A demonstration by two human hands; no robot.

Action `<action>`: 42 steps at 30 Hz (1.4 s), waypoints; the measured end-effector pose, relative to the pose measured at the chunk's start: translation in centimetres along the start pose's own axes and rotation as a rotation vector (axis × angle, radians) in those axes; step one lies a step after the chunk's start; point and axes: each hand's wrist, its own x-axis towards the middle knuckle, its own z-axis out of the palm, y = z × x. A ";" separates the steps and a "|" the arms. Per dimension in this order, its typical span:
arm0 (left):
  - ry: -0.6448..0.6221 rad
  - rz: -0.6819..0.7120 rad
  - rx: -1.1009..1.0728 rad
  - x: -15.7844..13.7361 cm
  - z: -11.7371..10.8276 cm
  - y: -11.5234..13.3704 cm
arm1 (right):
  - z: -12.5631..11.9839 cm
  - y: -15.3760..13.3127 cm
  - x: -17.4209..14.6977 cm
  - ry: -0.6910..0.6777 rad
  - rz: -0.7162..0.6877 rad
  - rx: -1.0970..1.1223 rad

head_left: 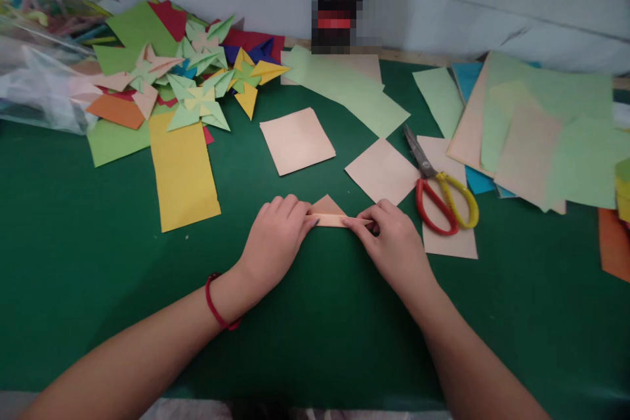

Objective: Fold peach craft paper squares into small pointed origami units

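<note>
A small piece of peach paper [331,209] is being held just above the green table. Its near edge is folded into a narrow strip, and a pointed part stands out behind the fold. My left hand [281,228] pinches the strip's left end, and my right hand [390,231] pinches the right end between thumb and fingers. Both ends of the paper are partly hidden by the fingers. Beyond my hands lie a stack of peach paper squares [298,142] and another peach square [382,169], whose near corner almost meets the right hand.
Scissors [433,187] with red and yellow handles rest on a peach sheet at the right. Pale green and peach sheets [531,125] overlap behind them. Folded paper stars [201,102] pile up at the back left, near a yellow sheet [184,174] and a clear plastic bag [44,85].
</note>
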 end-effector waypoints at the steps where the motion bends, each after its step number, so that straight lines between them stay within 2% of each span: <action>1: -0.002 -0.002 -0.003 0.0 0.0 0.0 | 0.0 0.0 0.0 0.001 -0.004 -0.004; 16: -0.044 -0.041 -0.067 0.2 -0.3 0.1 | 0.1 -0.3 -0.1 0.024 -0.012 -0.066; 42: 0.012 0.004 0.006 0.3 -0.2 0.1 | 0.4 -0.6 -0.3 0.057 -0.047 -0.129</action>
